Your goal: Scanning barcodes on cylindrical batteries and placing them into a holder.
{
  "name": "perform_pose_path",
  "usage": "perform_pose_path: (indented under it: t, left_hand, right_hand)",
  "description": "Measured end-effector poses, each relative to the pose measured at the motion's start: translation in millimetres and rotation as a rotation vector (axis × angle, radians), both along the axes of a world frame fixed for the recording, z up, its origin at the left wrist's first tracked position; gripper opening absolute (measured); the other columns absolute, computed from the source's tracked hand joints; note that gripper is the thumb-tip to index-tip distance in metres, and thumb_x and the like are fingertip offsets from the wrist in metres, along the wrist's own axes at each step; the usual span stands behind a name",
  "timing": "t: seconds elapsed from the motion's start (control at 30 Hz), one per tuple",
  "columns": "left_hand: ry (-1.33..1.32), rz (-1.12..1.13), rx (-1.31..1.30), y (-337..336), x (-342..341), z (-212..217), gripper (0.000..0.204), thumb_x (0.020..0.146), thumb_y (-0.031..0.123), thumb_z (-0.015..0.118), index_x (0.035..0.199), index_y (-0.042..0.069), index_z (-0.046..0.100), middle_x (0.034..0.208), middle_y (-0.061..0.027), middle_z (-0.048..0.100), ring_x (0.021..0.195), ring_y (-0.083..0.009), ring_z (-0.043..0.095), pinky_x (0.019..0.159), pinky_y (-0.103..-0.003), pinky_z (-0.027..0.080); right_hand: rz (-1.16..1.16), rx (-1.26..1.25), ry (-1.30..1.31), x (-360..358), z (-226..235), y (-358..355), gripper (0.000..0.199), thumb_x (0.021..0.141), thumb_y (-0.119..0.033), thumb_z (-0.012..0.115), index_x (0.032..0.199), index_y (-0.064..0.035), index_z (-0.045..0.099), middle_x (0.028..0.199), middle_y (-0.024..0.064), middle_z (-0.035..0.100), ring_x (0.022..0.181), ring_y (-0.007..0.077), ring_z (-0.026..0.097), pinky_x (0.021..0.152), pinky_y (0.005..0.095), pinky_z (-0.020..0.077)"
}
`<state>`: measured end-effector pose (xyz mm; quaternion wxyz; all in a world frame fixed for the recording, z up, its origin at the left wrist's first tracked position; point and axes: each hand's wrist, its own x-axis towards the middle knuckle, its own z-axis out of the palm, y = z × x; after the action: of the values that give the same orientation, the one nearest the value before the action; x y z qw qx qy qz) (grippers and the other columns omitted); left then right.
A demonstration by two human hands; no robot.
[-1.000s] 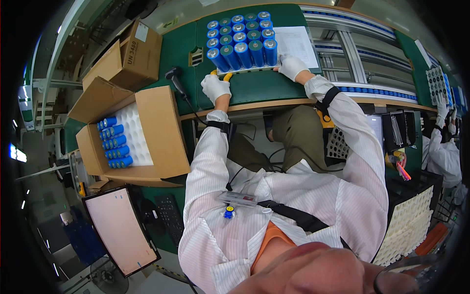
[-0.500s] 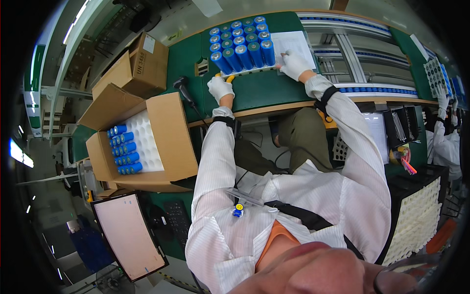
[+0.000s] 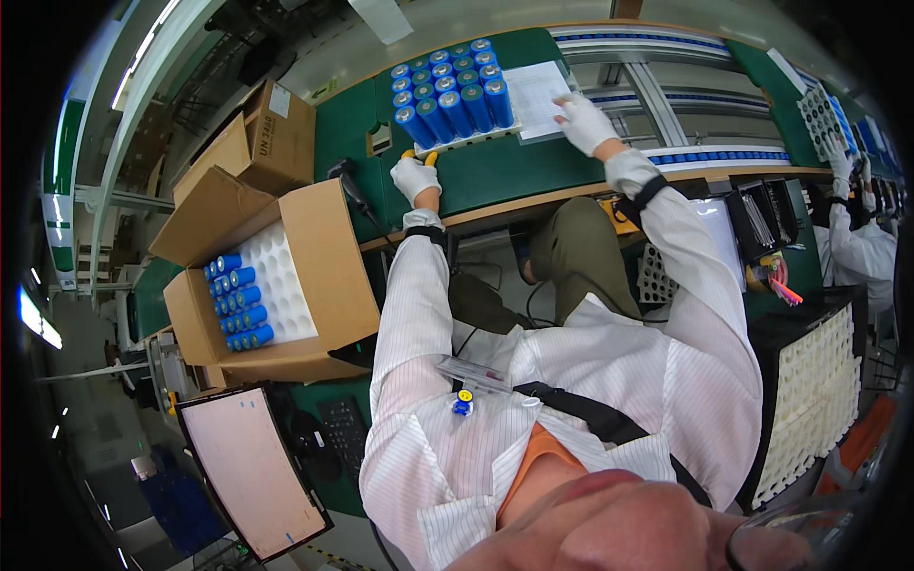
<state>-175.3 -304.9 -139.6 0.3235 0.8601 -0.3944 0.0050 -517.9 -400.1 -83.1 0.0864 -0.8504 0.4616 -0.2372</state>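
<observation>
Several rows of blue cylindrical battery cells [image 3: 456,116] stand upright on a white tray [image 3: 476,140] on the green work surface. My left hand [image 3: 416,178], in a white glove with yellow fingertips, pinches the tray's near left corner. To the right of the tray, my gloved right hand [image 3: 586,126] hovers by the right edge of a paper sheet [image 3: 531,95], its fingers apart and holding nothing. The sheet lies beside the cells.
At left, an open cardboard box [image 3: 333,257] holds more blue cells in white dimpled packing; another box [image 3: 286,128] stands behind it. A handheld scanner [image 3: 352,186] lies near my left hand. Metal conveyor rails [image 3: 657,105] run at right. A monitor [image 3: 252,471] stands lower left.
My right hand has drawn away from the tray's right end, moving right across the paper sheet. My left hand stays at the tray's near left corner. The whole view has shifted slightly.
</observation>
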Motion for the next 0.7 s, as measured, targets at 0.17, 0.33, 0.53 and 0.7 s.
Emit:
perform_pose_path:
  t: [0.17, 0.33, 0.53, 0.7]
  left_hand:
    - [-0.044, 0.011, -0.067, 17.7, -1.3, -8.3, 0.009, 0.068, 0.003, 0.076, 0.074, -0.002, 0.072, 0.087, -0.0209, 0.069, 0.088, -0.0361, 0.066, 0.083, -0.043, 0.054]
    - [0.198, -0.025, -0.129, 55.2, -24.3, 9.0, 0.027, 0.07, 0.006, 0.078, 0.095, -0.001, 0.071, 0.092, -0.0188, 0.07, 0.091, -0.037, 0.066, 0.083, -0.041, 0.053]
    - [0.048, -0.602, -0.22, 208.9, -89.3, 136.6, 0.029, 0.078, 0.009, 0.078, 0.106, 0.006, 0.07, 0.099, -0.0138, 0.07, 0.094, -0.0308, 0.067, 0.083, -0.037, 0.053]
    - [-0.379, -0.181, -0.381, 292.5, -35.9, 217.7, 0.034, 0.078, 0.008, 0.078, 0.11, 0.006, 0.068, 0.107, -0.0167, 0.067, 0.094, -0.0355, 0.065, 0.085, -0.039, 0.052]
  right_hand:
    - [0.05, 0.484, 0.497, -83.0, 27.6, 76.0, 0.047, 0.084, -0.046, 0.064, 0.087, -0.0005, 0.075, 0.088, 0.0257, 0.07, 0.085, 0.0381, 0.069, 0.079, 0.0435, 0.0537]
    - [-0.048, 0.924, 0.365, -109.6, 10.8, 103.4, 0.042, 0.087, -0.039, 0.069, 0.085, 0.0026, 0.071, 0.07, 0.0114, 0.07, 0.06, 0.0205, 0.069, 0.062, 0.0334, 0.0537]
    - [-0.028, 1.098, 0.282, -112.3, 7.1, 92.4, 0.03, 0.085, -0.028, 0.077, 0.079, -0.0021, 0.062, 0.062, 0.0074, 0.066, 0.051, 0.0152, 0.065, 0.046, 0.0294, 0.0521]
    - [-0.086, 1.225, 0.319, -107.4, 3.8, 80.1, 0.025, 0.086, -0.021, 0.076, 0.076, -0.0033, 0.062, 0.058, 0.0065, 0.064, 0.046, 0.0154, 0.061, 0.042, 0.0303, 0.0473]
